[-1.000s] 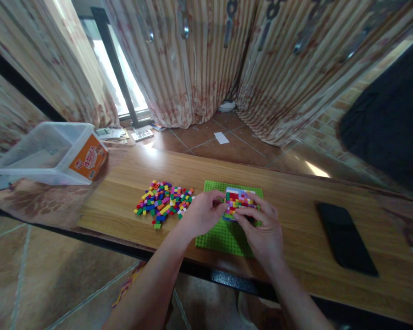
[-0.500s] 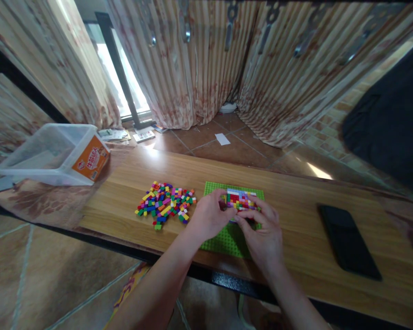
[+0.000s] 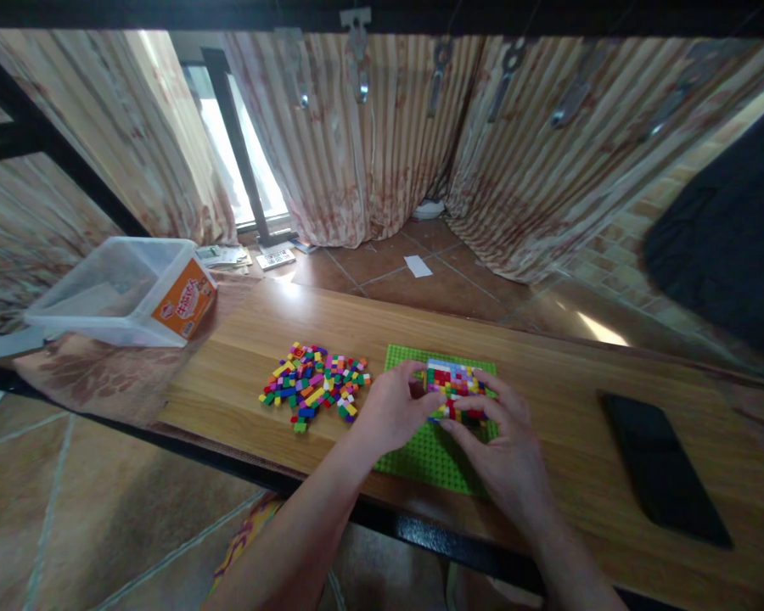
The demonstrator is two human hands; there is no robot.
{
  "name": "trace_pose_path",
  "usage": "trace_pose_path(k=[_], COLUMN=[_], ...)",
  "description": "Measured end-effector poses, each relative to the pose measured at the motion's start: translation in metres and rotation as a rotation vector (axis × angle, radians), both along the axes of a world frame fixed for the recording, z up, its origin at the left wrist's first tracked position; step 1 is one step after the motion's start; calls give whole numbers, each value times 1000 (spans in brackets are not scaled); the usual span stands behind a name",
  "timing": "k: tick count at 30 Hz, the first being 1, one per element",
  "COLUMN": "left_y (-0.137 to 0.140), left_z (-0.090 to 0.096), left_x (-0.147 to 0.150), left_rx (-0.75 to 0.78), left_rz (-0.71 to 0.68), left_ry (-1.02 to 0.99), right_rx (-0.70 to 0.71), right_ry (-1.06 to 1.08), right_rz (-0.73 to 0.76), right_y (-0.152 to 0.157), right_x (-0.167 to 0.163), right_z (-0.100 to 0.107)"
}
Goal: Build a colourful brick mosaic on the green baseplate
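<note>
A block of small multicoloured building bricks (image 3: pixel 446 375), with light blue and red at its far side, sits on a green studded baseplate (image 3: pixel 428 456). My left hand (image 3: pixel 393 411) curls round the block's left side, its thumb at the near left corner. From the right, my right hand (image 3: pixel 514 434) holds the block, with fingers over its right and near parts and the thumb by the near edge. Both hands cover some of the bricks. Left of the plate lies a loose pile of coloured bricks (image 3: pixel 315 386).
The wooden board (image 3: pixel 350 318) lies on the table. A black phone-like slab (image 3: pixel 663 467) rests at the right. At the left stands a clear plastic bin (image 3: pixel 111 331) with an orange label. Striped curtains (image 3: pixel 362 170) hang behind, and paper (image 3: pixel 418 266) lies on the floor.
The view has tilted and shifted slightly, so everything appears a little lower and further right. My right thumb and index finger have moved apart at the block's near edge.
</note>
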State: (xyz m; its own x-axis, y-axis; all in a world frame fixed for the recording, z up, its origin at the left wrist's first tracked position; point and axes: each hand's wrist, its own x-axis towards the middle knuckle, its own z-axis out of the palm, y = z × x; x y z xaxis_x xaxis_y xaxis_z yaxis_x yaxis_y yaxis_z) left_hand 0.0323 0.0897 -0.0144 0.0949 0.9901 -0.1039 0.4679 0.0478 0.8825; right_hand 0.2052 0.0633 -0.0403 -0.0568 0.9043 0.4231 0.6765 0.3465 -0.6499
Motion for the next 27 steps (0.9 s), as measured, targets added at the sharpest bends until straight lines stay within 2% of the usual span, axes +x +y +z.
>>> trace_pose_path(k=[6, 12, 17, 23, 27], left_y=[2, -1, 4, 5, 9], left_z=[-5, 2, 5, 2, 3], left_x=[-2, 11, 20, 18, 6], left_rx=[-5, -112, -123, -78, 27], left_rz=[-6, 44, 70, 43, 84], left_ry=[-61, -27, -17, 5, 41], right_rx=[14, 56, 78, 168, 190], right_ry=[-82, -114, -144, -138, -80], right_rz=[36, 2, -17, -36, -5], right_y=[3, 7, 15, 7, -5], right_x=[6, 16, 27, 21, 3], right_z=[-4, -11, -18, 1, 13])
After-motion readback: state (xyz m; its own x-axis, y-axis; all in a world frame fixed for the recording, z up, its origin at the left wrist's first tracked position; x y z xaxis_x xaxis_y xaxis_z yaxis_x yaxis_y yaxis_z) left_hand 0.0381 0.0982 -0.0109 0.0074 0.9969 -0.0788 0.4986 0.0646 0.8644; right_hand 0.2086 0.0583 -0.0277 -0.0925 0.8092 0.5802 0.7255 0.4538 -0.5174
